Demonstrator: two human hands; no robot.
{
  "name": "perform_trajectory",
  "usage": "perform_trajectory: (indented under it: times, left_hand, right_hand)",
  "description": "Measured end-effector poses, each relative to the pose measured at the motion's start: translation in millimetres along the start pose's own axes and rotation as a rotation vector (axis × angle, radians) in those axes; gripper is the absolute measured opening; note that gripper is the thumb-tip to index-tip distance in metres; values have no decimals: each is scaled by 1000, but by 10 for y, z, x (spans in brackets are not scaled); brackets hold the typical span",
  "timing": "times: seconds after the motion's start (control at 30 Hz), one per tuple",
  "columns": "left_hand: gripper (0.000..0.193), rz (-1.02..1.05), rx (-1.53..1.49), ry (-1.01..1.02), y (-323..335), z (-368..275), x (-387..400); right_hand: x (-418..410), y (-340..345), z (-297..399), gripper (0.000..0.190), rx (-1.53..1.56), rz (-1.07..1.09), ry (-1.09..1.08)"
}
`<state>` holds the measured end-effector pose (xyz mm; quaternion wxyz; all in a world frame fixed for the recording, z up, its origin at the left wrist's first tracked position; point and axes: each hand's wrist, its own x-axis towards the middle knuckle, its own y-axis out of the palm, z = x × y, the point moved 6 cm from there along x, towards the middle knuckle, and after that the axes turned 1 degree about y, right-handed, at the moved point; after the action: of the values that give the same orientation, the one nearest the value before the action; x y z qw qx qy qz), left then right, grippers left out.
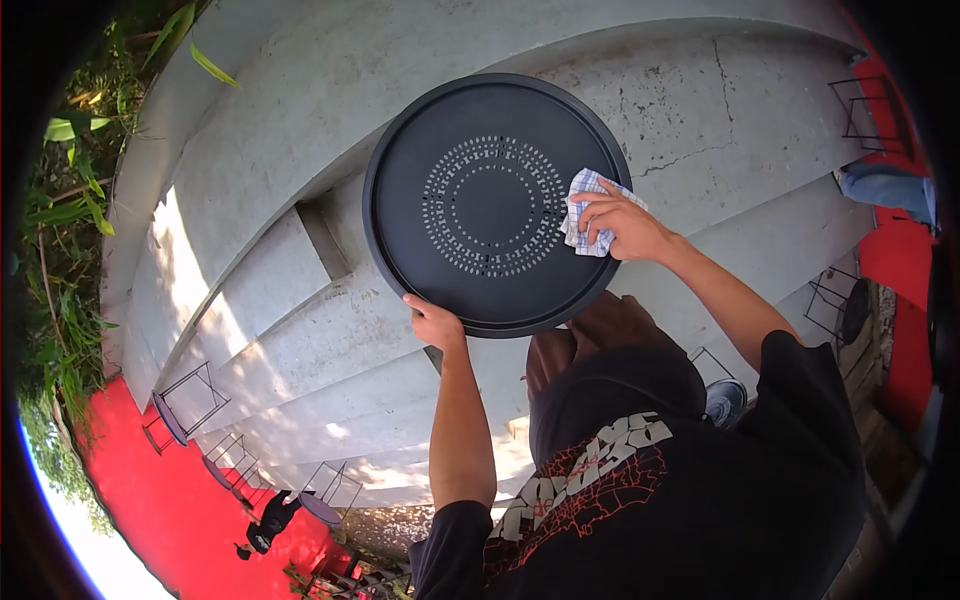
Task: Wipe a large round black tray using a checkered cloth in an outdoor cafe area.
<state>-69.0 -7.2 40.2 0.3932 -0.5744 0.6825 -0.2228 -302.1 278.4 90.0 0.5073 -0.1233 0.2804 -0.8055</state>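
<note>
A round dark metal tabletop or tray with a raised rim is held up in front of me. Rings of small holes run around its middle, and the pale concrete shows through them. At its lower left edge, my left hand grips the rim, thumb on the upper face. A white cloth with blue checks is bunched under my right hand. That hand's fingers press the cloth against the right part of the disc, close to the rim. What lies behind the disc is hidden.
Broad grey concrete steps curve around me, with a cracked stretch at upper right. Small metal-framed tables stand at lower left and another at right. A person in black is far off at lower left. Plants border the left side.
</note>
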Motion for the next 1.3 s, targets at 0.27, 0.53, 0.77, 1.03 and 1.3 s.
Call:
perform_trajectory:
  times: [0.27, 0.53, 0.77, 1.03, 1.3]
  left_hand:
    - [85, 10, 7, 49, 9, -62, -38]
    - [86, 2, 5, 10, -2, -42, -29]
    - [86, -20, -11, 49, -14, -44, 2]
    - [86, -24, 46, 36, -44, 54, 49]
    - [84, -17, 64, 36, -33, 18, 20]
  right_hand:
    - [728, 441, 218, 28, 45, -111, -96]
    - [272, 142, 10, 31, 111, -71, -68]
    - [822, 414, 125, 24, 100, -292, -64]
    - [827, 603, 292, 28, 135, -167, -88]
    - [619, 39, -132, 33, 143, -225, -17]
